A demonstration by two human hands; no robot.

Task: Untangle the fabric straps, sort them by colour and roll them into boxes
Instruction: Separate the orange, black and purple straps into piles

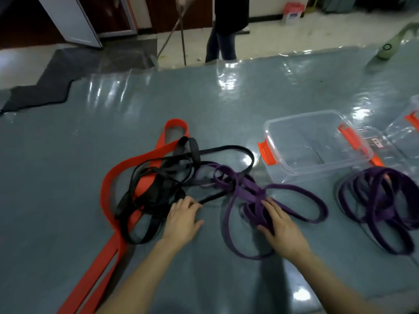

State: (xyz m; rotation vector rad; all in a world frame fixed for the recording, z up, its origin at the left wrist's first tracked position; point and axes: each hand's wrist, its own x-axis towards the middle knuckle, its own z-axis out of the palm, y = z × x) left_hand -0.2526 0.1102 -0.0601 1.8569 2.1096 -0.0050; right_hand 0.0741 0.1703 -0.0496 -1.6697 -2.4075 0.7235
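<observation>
A tangle of straps lies on the grey table in front of me. A wide red strap (106, 191) loops on the left, narrow black straps (158, 175) cross over it, and purple straps (247, 191) spread to the right. My left hand (182, 219) lies flat by the black straps, its fingertips touching one. My right hand (281, 225) rests with straight fingers on the purple straps. A separate pile of purple straps (381, 200) lies at the far right. A clear box with orange clasps (317, 143) stands empty behind them.
A second clear box (405, 123) sits at the right edge with a lid (385, 150) between the boxes. A green bottle (390, 48) lies at the far right corner. A person (226, 30) stands beyond the table's far edge. Dark cloth (45, 87) lies at the back left.
</observation>
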